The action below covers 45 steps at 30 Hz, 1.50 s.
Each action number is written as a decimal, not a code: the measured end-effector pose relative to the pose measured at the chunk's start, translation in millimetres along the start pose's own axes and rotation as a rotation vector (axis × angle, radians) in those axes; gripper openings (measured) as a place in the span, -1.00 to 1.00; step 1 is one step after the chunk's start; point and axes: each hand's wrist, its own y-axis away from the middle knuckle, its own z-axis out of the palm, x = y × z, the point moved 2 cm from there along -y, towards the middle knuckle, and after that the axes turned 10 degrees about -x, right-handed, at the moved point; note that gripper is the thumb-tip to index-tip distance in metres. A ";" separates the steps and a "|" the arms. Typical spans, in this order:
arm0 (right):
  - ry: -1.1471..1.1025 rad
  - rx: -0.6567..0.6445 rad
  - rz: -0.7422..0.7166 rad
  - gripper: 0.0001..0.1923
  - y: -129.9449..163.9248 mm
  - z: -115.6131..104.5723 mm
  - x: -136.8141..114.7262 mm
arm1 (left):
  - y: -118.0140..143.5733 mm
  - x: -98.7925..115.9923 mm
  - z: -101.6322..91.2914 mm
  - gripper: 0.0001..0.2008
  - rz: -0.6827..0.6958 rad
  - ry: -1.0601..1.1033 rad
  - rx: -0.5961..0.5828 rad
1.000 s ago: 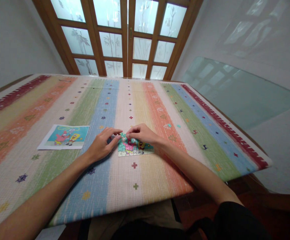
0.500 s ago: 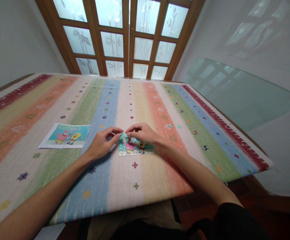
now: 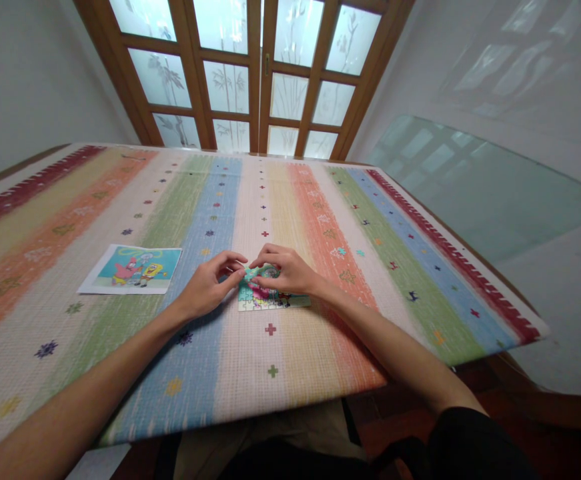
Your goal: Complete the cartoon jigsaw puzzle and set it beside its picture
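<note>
A small cartoon jigsaw puzzle (image 3: pixel 265 300) lies on the striped tablecloth (image 3: pixel 230 360) in front of me. My right hand (image 3: pixel 285 270) rests over its top half, fingers bent and pressing on the pieces. Just left of the puzzle, my left hand (image 3: pixel 210 283) has its fingertips touching the puzzle's top left corner, thumb and forefinger close together. Whether a loose piece sits between those fingers is hidden. A printed picture (image 3: pixel 133 269) of the same cartoon lies flat to the left.
The table's right edge (image 3: pixel 470 267) has a dark red border and drops off to the floor. A wooden door with frosted glass panes (image 3: pixel 250 73) stands behind the table. A glass tabletop (image 3: pixel 475 187) leans against the right wall.
My right hand has slid down a little over the puzzle, covering more of it. My left hand stays at the top left corner. The view has tilted slightly.
</note>
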 end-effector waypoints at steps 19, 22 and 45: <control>0.166 -0.132 0.157 -0.92 -1.9 7.0 5.5 | 0.9 -4.6 -6.1 -0.80 0.166 -0.471 -0.058; 0.163 -0.124 0.168 -0.93 -2.3 8.0 5.7 | 1.3 -5.8 -4.4 -0.80 0.173 -0.497 -0.079; 0.173 0.026 0.147 -0.67 8.0 -30.4 15.2 | 4.7 0.7 -0.3 -0.75 0.455 -0.814 -0.192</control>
